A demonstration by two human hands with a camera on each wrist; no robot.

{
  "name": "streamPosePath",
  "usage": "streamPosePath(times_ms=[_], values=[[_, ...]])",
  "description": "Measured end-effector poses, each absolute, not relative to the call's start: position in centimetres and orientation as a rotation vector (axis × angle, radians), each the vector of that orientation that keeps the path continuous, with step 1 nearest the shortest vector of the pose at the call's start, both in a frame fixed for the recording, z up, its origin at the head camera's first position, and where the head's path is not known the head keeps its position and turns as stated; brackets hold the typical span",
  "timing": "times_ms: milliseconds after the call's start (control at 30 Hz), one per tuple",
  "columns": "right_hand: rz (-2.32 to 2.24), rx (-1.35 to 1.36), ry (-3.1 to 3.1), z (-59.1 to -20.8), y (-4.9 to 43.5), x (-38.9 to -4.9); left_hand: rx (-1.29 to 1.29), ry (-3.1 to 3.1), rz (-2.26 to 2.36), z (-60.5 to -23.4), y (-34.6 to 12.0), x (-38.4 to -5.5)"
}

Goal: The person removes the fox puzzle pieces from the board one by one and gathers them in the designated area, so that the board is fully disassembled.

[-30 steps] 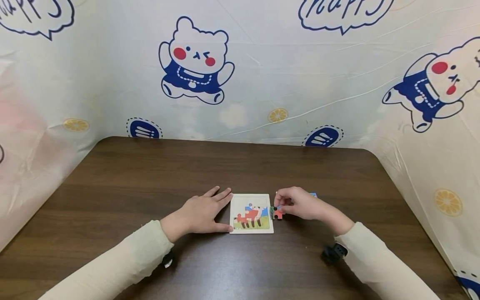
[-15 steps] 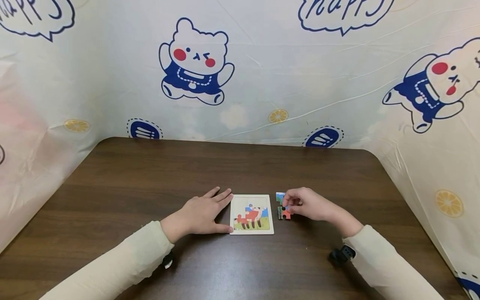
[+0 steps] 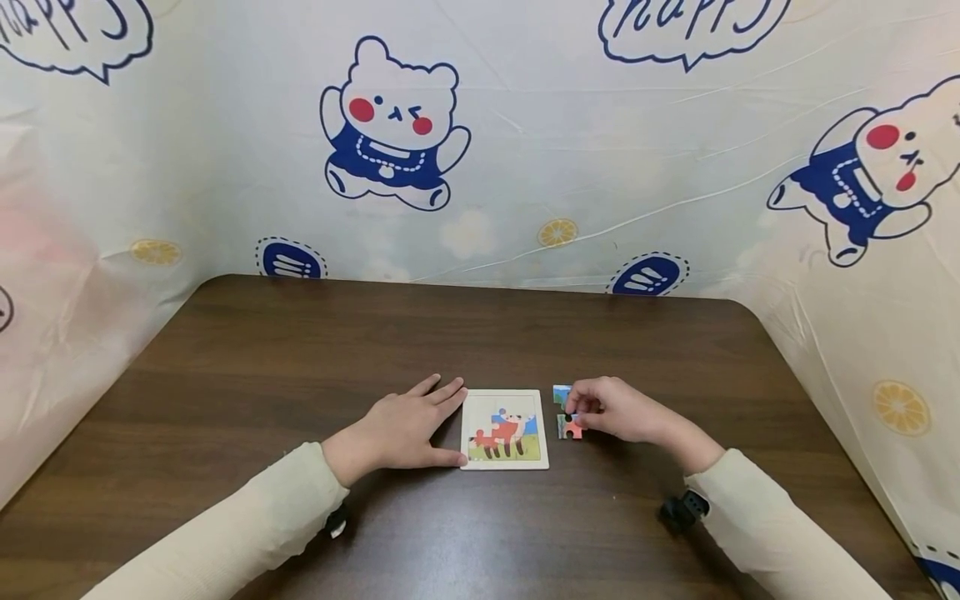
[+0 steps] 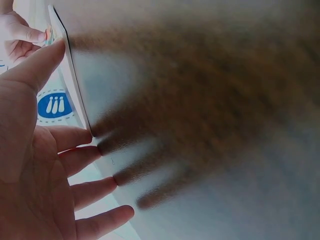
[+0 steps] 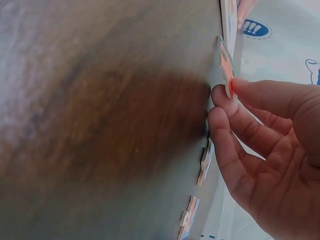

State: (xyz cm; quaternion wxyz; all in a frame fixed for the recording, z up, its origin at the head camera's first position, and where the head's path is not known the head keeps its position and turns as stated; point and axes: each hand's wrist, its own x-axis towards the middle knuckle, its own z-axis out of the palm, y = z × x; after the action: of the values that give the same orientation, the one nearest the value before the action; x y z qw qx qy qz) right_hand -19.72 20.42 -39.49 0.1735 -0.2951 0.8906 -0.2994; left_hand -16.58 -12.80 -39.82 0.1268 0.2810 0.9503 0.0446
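A square puzzle board (image 3: pixel 507 465) with a pale rim lies on the table, its picture of an orange fox partly filled in. Fingers spread, my left hand (image 3: pixel 397 429) rests on the table with thumb and fingertips at the board's left edge; the left wrist view shows the same hand (image 4: pixel 45 160) with straight fingers. To the right of the board, my right hand (image 3: pixel 618 410) pinches an orange jigsaw piece (image 3: pixel 570 428) between thumb and finger. In the right wrist view this piece (image 5: pixel 226 70) is tilted off the table.
A blue-and-green jigsaw piece (image 3: pixel 561 393) lies just behind the held one. Two more pieces, one nearer (image 5: pixel 205 162) and one farther (image 5: pixel 187 218), lie beyond the right hand in the right wrist view. A printed cloth (image 3: pixel 495 167) stands behind the brown table (image 3: pixel 450 333).
My right hand has drawn the orange piece to the right, away from the board's edge, uncovering the blue-and-green piece. Over the last half second it barely moves. The left hand stays put.
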Motion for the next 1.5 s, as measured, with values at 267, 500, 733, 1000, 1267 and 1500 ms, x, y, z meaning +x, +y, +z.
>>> streamPosePath(times_ms=[267, 500, 733, 1000, 1267, 1500], values=[[-0.776, -0.821, 2.592, -39.4, 20.6, -20.0, 0.830, 2.766, 0.139, -39.9, -12.8, -16.6], [-0.793, -0.838, 2.599, -39.1, 19.9, -20.0, 0.833, 2.762, 0.128, -39.9, -12.8, -16.7], [-0.800, -0.862, 2.592, -38.8, 17.8, -20.2, 0.824, 2.760, 0.126, -40.0, -12.7, -16.8], [-0.803, -0.887, 2.552, -38.5, 15.3, -20.4, 0.825, 2.763, 0.124, -39.9, -12.7, -16.8], [-0.764, -0.939, 2.537, -38.9, 13.3, -20.6, 0.818, 2.769, 0.123, -39.7, -12.6, -16.7], [-0.729, -0.971, 2.524, -39.1, 12.2, -20.3, 0.809, 2.764, 0.119, -39.8, -12.6, -16.7]])
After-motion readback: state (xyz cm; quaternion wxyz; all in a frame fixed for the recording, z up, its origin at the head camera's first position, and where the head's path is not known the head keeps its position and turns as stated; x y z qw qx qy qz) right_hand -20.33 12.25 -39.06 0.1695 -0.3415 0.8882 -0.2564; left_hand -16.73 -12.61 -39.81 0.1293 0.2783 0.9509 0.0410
